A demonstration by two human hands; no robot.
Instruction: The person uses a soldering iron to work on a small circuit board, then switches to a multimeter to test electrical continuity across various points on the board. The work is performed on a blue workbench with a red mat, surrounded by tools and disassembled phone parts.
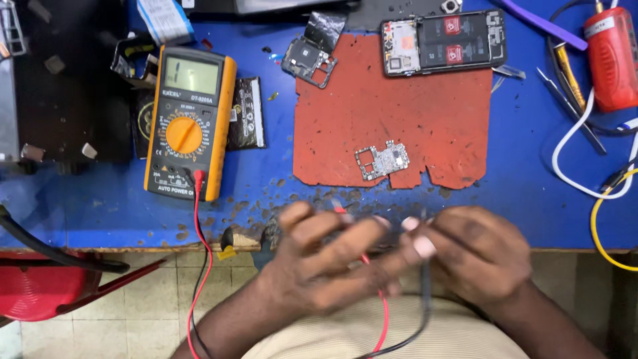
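Observation:
Both hands are blurred by motion at the near edge of the blue workbench [100,213]. My left hand [325,262] has its fingers closed around a red test probe with a red lead [383,319]. My right hand [478,252] grips a black probe whose black lead [424,306] hangs down to my lap. The fingertips of the two hands meet. A yellow-cased multimeter [189,123] lies at the left, with red and black leads plugged in at its base. A small bare circuit board [382,159] rests on a red mat [399,113] just beyond my hands.
An opened phone [444,41] lies at the mat's far edge, with a metal frame part [309,61] beside it. A red tool [611,56], tweezers, and white and yellow cables occupy the right. A red stool [40,286] stands lower left.

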